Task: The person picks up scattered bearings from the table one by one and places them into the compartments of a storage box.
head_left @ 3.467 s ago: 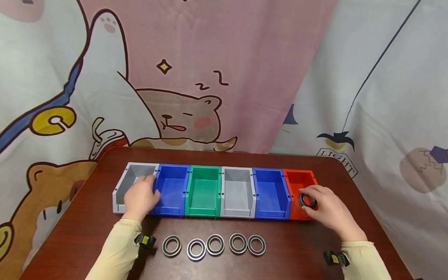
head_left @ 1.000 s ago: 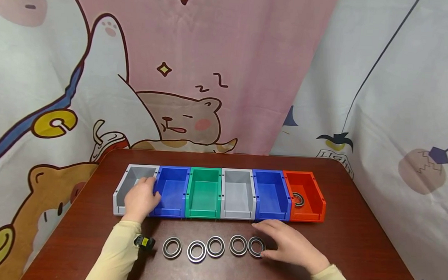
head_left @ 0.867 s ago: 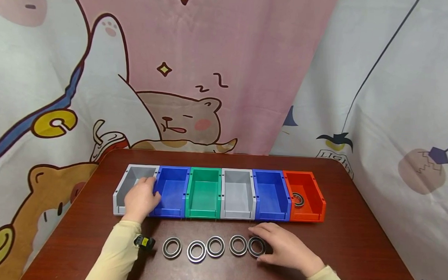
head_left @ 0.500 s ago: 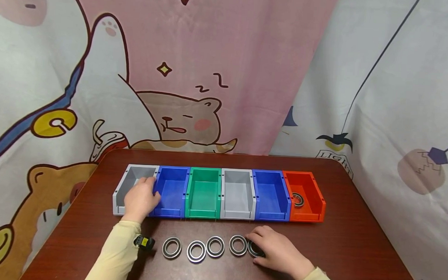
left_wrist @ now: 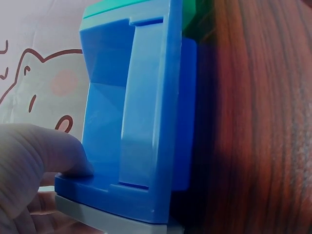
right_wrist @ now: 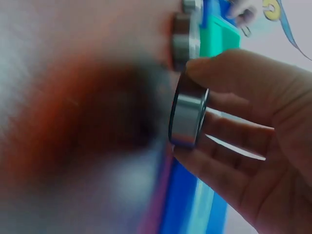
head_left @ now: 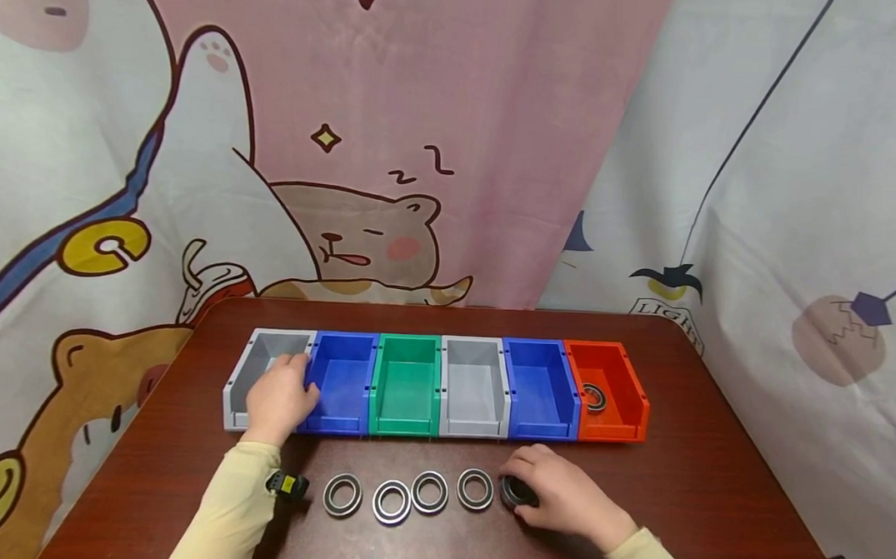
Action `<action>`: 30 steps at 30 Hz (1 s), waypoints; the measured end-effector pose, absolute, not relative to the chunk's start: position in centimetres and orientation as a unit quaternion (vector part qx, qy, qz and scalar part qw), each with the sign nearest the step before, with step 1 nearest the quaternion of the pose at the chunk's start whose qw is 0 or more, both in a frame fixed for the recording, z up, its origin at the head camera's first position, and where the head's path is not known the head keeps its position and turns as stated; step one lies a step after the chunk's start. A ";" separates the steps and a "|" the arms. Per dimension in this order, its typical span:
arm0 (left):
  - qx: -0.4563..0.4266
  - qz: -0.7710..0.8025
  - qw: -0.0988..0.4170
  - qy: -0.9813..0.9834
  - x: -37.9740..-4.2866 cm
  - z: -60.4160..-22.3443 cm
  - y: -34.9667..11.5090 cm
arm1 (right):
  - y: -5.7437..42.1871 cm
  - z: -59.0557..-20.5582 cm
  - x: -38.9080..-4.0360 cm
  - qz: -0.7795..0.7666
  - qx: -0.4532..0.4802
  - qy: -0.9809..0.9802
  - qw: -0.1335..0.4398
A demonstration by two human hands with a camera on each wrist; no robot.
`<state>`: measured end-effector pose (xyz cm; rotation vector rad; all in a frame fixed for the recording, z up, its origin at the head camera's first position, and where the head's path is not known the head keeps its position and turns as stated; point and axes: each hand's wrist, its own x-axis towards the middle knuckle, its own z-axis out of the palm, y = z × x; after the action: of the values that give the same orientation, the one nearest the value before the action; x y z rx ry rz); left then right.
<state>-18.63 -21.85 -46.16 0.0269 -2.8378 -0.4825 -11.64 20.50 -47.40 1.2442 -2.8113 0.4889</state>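
My right hand (head_left: 568,500) pinches a ball bearing (right_wrist: 187,114) between thumb and fingers, at the right end of a row of bearings on the table. In the right wrist view the ring stands on edge in the fingers. My left hand (head_left: 281,399) grips the shared side wall of the left grey bin (head_left: 237,380) and the blue bin (head_left: 342,383). Its thumb reaches into the blue bin (left_wrist: 105,129) in the left wrist view, while the other fingers lie on the grey side, partly hidden. Another bearing (head_left: 603,398) leans against the left wall of the red bin (head_left: 626,396).
A green bin (head_left: 406,388), a second grey bin (head_left: 476,389) and a second blue bin (head_left: 539,390) complete the joined row. Several bearings, the leftmost bearing (head_left: 357,496) among them, lie flat in front on the brown table (head_left: 709,491). A printed curtain (head_left: 514,149) hangs behind.
After leaving a bearing in the red bin, my right hand has come down and left to the rightmost bearing and taken hold of it, shifting it slightly right. The left hand stays put.
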 end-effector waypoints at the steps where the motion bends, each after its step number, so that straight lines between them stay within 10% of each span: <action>1: 0.009 -0.165 0.132 -0.977 -18.6 -46.1 -21.9 | 20.7 -47.0 -11.8 0.164 0.393 -0.905 0.007; 15: 0.009 -0.163 0.136 -0.977 -18.6 -46.0 -21.8 | 23.0 -41.5 -16.5 0.140 0.324 -0.931 0.089; 30: 0.008 -0.166 0.141 -0.976 -18.6 -46.1 -22.0 | 21.5 -45.5 -22.5 0.076 0.281 -0.955 0.050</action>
<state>-18.59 -21.96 -46.13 0.0226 -2.8173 -0.4784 -22.46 21.47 -45.54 0.8545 -2.9089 0.2321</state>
